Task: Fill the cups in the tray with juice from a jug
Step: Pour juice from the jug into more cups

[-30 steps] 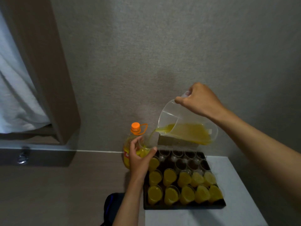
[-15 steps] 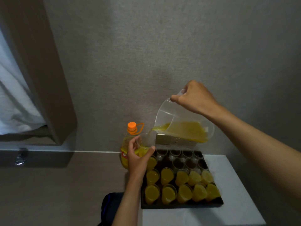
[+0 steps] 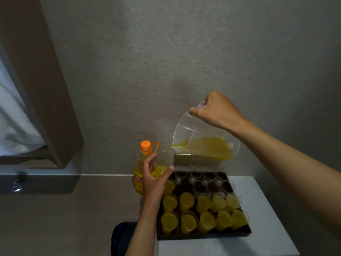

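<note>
- right hand (image 3: 215, 109) is wrapped around the handle of the clear jug (image 3: 204, 137), tipped over hard with the spout pointing left, juice pooled along the low side and running out at the lip
- left hand (image 3: 154, 179) has its fingers and thumb curled round a clear cup (image 3: 162, 164), held up in the air off the tray's far left corner, right under the spout. there's some yellow in the bottom of it already, looks nowhere near full
- black tray (image 3: 203, 236) sits at the left edge of the white desk (image 3: 258, 228). the two near rows of cups (image 3: 204, 211) are all full, plus one at the left of the next row back. the far rows (image 3: 204, 179) look empty to me, so I'd guess a bit over half done
- juice bottle (image 3: 143, 163) with the orange cap stands just off the tray's far left corner, partly behind the held cup
- stuff that could go wrong imo: the cup is thin and floating mid-air, so if either hand drifts the stream misses the rim and lands on the fingers or the full cups below
- jug's mouth is wide compared to the cup, tip it a hair more and it'll surge and overflow
- squeezing a soft cup as it gets heavier could buckle it and slop juice out
- setting it back among tightly packed full cups could knock a neighbour over
</note>
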Motion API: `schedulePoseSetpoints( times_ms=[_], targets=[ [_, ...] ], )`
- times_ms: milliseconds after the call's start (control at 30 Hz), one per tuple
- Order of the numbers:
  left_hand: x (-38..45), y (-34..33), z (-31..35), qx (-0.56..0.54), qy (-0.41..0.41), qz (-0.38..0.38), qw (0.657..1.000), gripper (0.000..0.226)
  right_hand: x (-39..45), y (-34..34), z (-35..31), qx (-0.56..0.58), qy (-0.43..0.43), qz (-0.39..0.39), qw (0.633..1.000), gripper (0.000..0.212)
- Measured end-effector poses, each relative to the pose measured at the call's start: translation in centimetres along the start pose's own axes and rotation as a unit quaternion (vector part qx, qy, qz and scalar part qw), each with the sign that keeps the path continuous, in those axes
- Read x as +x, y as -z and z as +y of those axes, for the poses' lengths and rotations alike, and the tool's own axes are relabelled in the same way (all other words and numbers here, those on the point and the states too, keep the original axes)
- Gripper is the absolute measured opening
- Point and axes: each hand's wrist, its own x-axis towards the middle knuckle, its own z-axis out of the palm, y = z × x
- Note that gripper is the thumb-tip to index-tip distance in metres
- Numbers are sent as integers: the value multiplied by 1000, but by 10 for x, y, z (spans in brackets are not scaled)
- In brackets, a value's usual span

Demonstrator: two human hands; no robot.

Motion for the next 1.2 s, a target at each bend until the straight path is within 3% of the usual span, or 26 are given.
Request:
schedulePoseSetpoints(
  times_ms=[1200],
  targets=[
    [5,5,-11,2,-4,-7,1000,61,2,-5,-4,-12,-3,-8,1000,49]
  ],
)
